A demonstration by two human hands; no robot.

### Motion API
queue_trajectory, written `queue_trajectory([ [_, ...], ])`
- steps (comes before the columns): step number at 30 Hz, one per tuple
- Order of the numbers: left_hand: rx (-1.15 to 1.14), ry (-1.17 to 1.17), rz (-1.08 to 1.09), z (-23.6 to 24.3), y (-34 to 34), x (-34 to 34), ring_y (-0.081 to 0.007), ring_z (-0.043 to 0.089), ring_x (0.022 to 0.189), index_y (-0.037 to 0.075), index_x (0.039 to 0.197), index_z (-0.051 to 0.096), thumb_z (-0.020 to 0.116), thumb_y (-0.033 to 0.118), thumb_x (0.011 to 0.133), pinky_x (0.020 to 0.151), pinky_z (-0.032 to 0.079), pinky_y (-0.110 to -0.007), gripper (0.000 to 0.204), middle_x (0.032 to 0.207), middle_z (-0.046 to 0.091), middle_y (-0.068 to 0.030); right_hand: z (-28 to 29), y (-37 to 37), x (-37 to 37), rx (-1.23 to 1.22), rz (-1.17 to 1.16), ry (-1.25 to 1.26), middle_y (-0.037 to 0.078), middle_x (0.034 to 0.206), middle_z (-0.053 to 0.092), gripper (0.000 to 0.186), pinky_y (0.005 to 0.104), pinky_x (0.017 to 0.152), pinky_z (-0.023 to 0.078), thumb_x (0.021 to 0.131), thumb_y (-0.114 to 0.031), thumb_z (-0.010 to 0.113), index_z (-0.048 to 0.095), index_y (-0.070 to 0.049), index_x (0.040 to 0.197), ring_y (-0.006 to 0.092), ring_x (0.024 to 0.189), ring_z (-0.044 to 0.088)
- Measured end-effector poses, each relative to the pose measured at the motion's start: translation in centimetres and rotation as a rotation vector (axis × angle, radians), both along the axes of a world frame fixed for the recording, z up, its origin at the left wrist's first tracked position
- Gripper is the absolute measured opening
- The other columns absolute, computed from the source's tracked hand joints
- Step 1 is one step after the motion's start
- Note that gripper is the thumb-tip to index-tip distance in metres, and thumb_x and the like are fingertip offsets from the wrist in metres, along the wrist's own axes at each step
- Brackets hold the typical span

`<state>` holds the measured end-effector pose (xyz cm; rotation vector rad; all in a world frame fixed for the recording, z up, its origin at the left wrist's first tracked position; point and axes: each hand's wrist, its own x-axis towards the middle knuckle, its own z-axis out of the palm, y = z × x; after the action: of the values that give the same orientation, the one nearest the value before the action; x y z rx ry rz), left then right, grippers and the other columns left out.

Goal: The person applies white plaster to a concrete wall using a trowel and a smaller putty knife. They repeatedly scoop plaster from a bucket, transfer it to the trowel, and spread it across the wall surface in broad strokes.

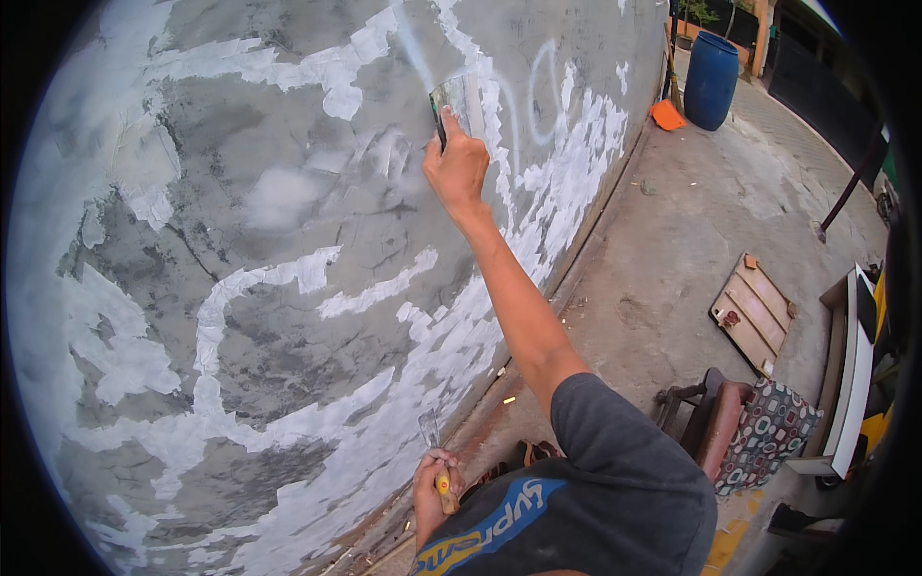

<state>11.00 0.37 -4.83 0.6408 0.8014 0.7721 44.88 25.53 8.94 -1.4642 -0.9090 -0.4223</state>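
Observation:
My right hand (458, 163) is stretched up to the grey wall (279, 384), closed around the handle of a wide putty knife (461, 99). Its blade lies against or very near the wall, beside a strip of white filler (490, 106). Low down, close to my body, my left hand (429, 485) is closed round the yellow handle of a narrower scraper (430, 432). That scraper's metal blade points upward, away from my chest. White filler covers the wall in irregular bands and patches, with bare grey plaster between them.
A blue barrel (712, 82) stands at the far right beyond an orange dustpan (667, 115). On the concrete floor lies a wooden panel (754, 312). A chair with a patterned cushion (768, 437) and a white-edged furniture piece (845, 374) are to my right.

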Motion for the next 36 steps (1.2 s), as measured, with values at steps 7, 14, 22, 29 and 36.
queue_trajectory([
  [7,-0.042,0.035,-0.236,0.3,0.8,3.9,-0.0116,0.045,0.054,0.002,0.097,0.052,0.045,0.009,0.093,0.051,0.038,-0.026,0.011,0.088,0.055,-0.0086,-1.6,-6.4,0.1,0.051,0.249,-0.149,0.027,0.084,0.063,0.039,0.0411,0.060,0.050,0.080,-0.004,0.059,0.057,0.004,0.119,0.0390,0.065,0.063],
  [14,0.011,0.077,-0.297,0.2,0.7,4.6,-0.0122,0.047,0.052,0.003,0.098,0.051,0.045,0.012,0.092,0.051,0.041,-0.027,0.012,0.089,0.054,-0.0086,-0.5,-5.6,8.6,0.147,0.005,0.065,0.022,0.060,0.058,0.025,0.0417,0.054,0.045,0.085,-0.004,0.056,0.061,0.002,0.108,0.0372,0.055,0.058],
  [22,-0.016,0.035,-0.073,0.5,0.1,3.3,-0.0114,0.045,0.052,0.001,0.095,0.052,0.046,0.009,0.090,0.052,0.038,-0.026,0.011,0.088,0.054,-0.0082,-1.6,-1.6,1.2,0.151,0.087,-0.214,0.025,0.097,0.067,0.040,0.0381,0.062,0.053,0.082,-0.002,0.058,0.058,0.000,0.121,0.0356,0.071,0.067],
  [29,0.037,0.077,-0.099,0.8,-0.7,3.0,-0.0115,0.044,0.052,0.003,0.095,0.052,0.046,0.010,0.090,0.053,0.039,-0.026,0.010,0.088,0.055,-0.0066,-1.3,-5.9,3.0,0.222,0.104,-0.165,0.022,0.101,0.067,0.035,0.0353,0.063,0.053,0.084,0.000,0.057,0.061,-0.001,0.119,0.0345,0.077,0.068],
  [36,0.034,0.054,-0.057,0.5,-1.1,2.2,-0.0117,0.045,0.053,0.004,0.096,0.052,0.046,0.011,0.091,0.054,0.039,-0.027,0.011,0.087,0.055,-0.0061,0.4,-2.4,3.9,0.261,0.086,-0.191,0.022,0.072,0.062,0.029,0.0346,0.053,0.045,0.086,-0.004,0.059,0.063,0.000,0.114,0.0288,0.053,0.055],
])
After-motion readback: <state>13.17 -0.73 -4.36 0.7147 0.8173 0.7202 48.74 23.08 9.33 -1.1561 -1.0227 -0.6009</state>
